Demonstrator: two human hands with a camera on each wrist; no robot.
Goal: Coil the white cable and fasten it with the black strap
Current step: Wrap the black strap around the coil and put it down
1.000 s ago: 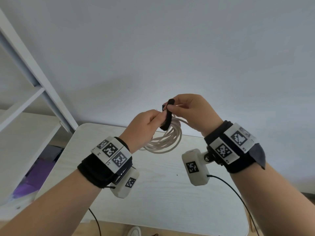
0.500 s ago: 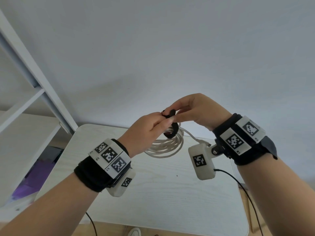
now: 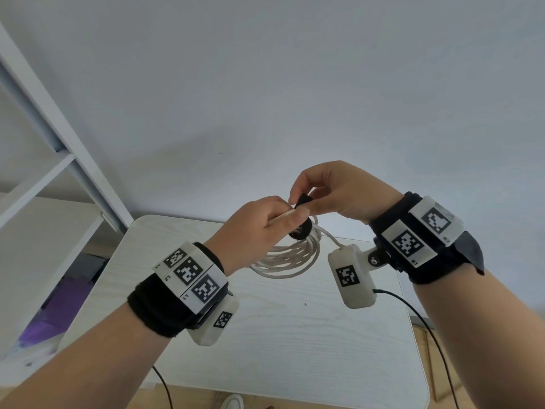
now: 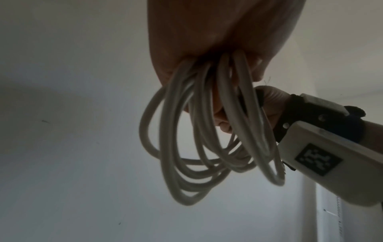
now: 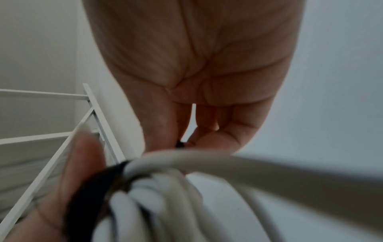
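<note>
Head view: we see the left hand (image 3: 259, 228) gripping the white cable (image 3: 290, 256) coil above the table (image 3: 295, 349); the right hand (image 3: 339, 190), raised since half a second ago, pinches the black strap (image 3: 302, 228) end.
Left wrist view: left fingers curled round the hanging loops.
Right wrist view: strap encircles the bundle; right fingertips (image 5: 199, 139) pinch its end.

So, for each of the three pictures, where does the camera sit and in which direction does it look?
Head: on the person's head, looking forward and down at both hands above the table; left hand, right hand and both forearms show.
Left wrist: under the left hand, looking along it; the white cable hangs from it.
Right wrist: under the right hand, looking along the palm at the black strap around the cable.
All three views share the cable coil.
</note>
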